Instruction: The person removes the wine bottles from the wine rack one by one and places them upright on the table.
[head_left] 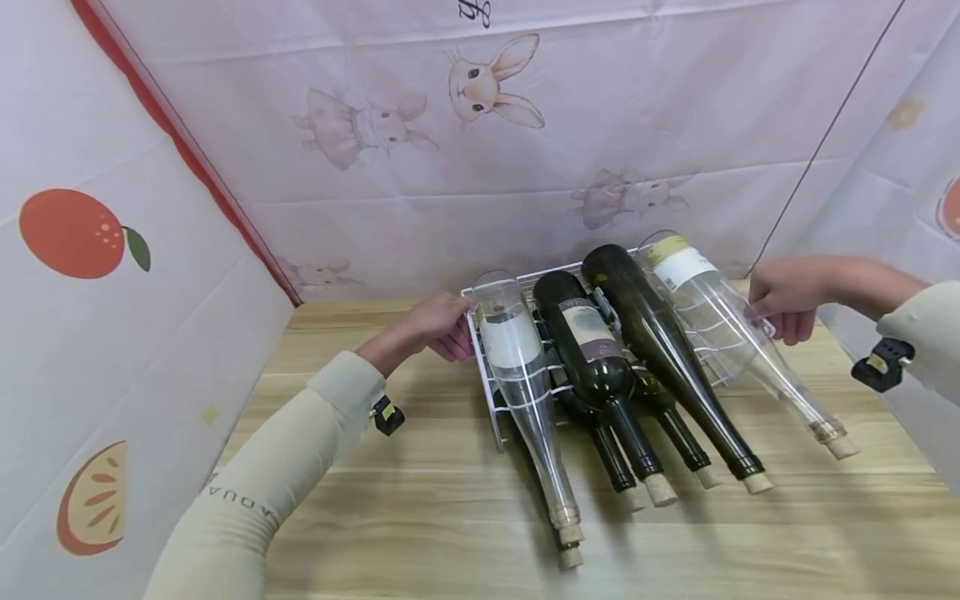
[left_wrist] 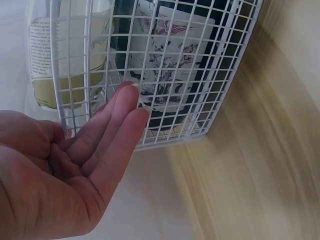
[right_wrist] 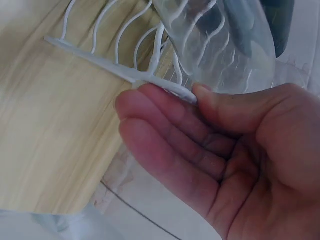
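Note:
A white wire bottle rack point(head_left: 487, 390) stands on the table, loaded with corked bottles in two layers. My left hand point(head_left: 447, 327) pinches its upper left edge; in the left wrist view the fingers of that hand point(left_wrist: 95, 165) lie against the grid side. At the opposite side my right hand point(head_left: 783, 302) grips the rack's end bar point(right_wrist: 105, 65) between thumb and fingers. On top lie a clear bottle point(head_left: 517, 367), a dark labelled bottle point(head_left: 600, 367), a long dark green bottle point(head_left: 667, 358) and another clear bottle point(head_left: 731, 325). Lower bottles are mostly hidden.
The wood-grain table point(head_left: 397, 492) extends in front of the rack, with the corked necks pointing toward me over it. A pink rabbit-print cloth point(head_left: 480, 167) hangs close behind. White printed cloths point(head_left: 97, 358) border both sides.

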